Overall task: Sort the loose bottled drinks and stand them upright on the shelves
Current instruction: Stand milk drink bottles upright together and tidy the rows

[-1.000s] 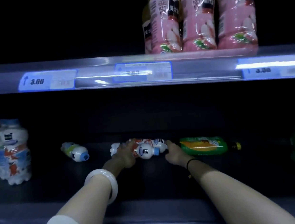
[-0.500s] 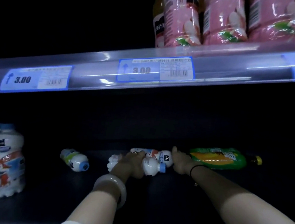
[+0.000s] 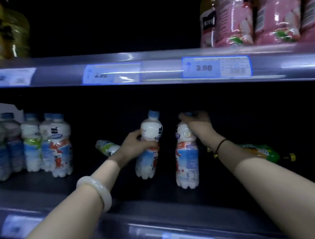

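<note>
Head view: at frame centre, the slightly tilted white plastic bottle with a blue cap (image 3: 151, 131) could topple onto the dark lower shelf (image 3: 121, 197) if let go too soon. The fingers of the left hand (image 3: 134, 145) curl round its middle, while the fingers of the right hand (image 3: 198, 127) clasp the neck of a second matching bottle (image 3: 186, 154) from above.

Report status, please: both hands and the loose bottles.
Left hand grips white bottle at its middle. Right hand grips second white bottle by its top, upright. On their sides: small bottle beside left hand, green bottle behind right arm.
</note>
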{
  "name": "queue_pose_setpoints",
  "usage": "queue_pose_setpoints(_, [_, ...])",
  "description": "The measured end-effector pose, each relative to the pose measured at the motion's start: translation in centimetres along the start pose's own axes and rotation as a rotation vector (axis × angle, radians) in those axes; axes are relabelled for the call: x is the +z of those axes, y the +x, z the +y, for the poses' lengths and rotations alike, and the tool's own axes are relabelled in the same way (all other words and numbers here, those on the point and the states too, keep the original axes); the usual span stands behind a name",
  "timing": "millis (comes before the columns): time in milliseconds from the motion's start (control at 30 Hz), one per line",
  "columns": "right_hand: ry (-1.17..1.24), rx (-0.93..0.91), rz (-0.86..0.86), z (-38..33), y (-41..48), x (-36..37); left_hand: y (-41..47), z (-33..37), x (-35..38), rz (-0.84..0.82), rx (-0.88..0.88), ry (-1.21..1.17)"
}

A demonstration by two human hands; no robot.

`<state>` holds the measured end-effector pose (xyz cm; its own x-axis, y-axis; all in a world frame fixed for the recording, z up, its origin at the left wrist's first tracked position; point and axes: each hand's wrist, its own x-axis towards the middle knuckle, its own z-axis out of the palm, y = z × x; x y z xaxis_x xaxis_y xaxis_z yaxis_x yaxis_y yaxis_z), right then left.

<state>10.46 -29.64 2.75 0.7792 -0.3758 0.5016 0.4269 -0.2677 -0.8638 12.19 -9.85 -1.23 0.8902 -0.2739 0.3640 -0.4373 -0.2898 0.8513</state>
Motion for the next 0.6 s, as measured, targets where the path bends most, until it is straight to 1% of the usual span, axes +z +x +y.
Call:
queue_pose_setpoints(133, [0.104, 0.033, 0.049, -1.9, -3.0, 4.6, -2.2, -1.3, -3.2, 0.012, -0.048, -0.063])
queue_pose_setpoints(167, [0.135, 0.041, 0.034, -2.2, -3.8, 5.6, -2.6, -1.6, -4.1, 0.026, -0.065, -0.086])
queue_pose_setpoints(233, [0.166, 0.068, -0.074, -2.5, -5.7, 7.4, -3.4, -2.2, -6.2, 0.045, -0.089, -0.119])
queue_pose_setpoints(333, [0.094, 0.079, -0.256, -1.9, -8.6, 10.0, -4.2, -3.6, -9.2, 0.059, -0.125, -0.146])
queue_pose_setpoints(400, [0.049, 0.059, -0.261, -1.2, -9.6, 11.8, -4.8, -4.5, -11.2, 0.063, -0.143, -0.181])
queue_pose_setpoints(433, [0.061, 0.103, -0.25, -0.9, -10.0, 12.7, -5.0, -4.9, -12.2, 0.061, -0.15, -0.192])
queue_pose_setpoints(533, [0.191, 0.241, -0.309, -0.1, -11.4, 15.5, -5.8, -5.8, -14.6, 0.063, -0.142, -0.185])
queue_pose_setpoints(600, [0.268, 0.251, -0.347, 0.1, -12.5, 17.9, -6.5, -6.3, -16.2, 0.086, -0.126, -0.147])
